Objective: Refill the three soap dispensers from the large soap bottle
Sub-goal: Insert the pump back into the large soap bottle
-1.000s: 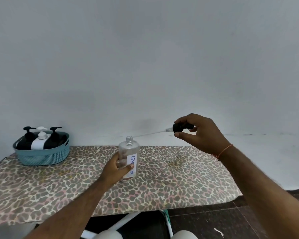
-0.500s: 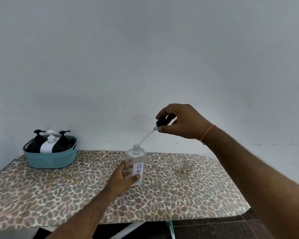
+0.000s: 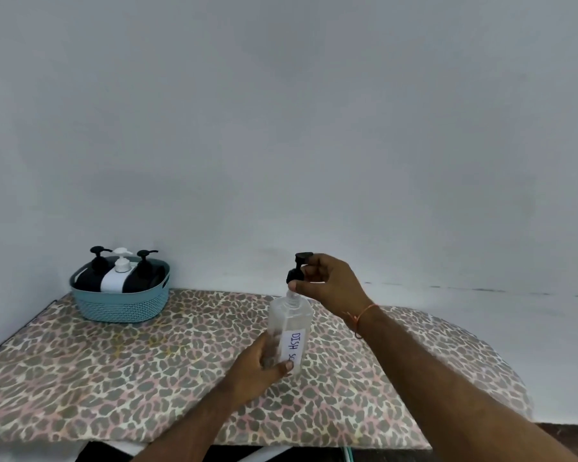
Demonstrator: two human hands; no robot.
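Observation:
A clear bottle [image 3: 291, 320] with a white label reading "DISH SO.." stands upright on the leopard-print board [image 3: 147, 361]. My left hand [image 3: 259, 368] grips its lower body. My right hand [image 3: 327, 281] pinches a black pump head [image 3: 297, 270] just above the bottle's neck, its tube down inside the bottle. At the back left, a teal basket [image 3: 121, 301] holds two black pump dispensers [image 3: 90, 275] [image 3: 144, 275] and a white one [image 3: 117, 276] between them.
A plain grey wall rises behind the board. The board narrows to a rounded end at the right [image 3: 501, 371]. Dark floor shows below its front edge.
My right hand has swung the pump head from out at the right, tube level, to upright over the bottle's neck, and the tube has gone into the bottle. The left hand keeps its grip.

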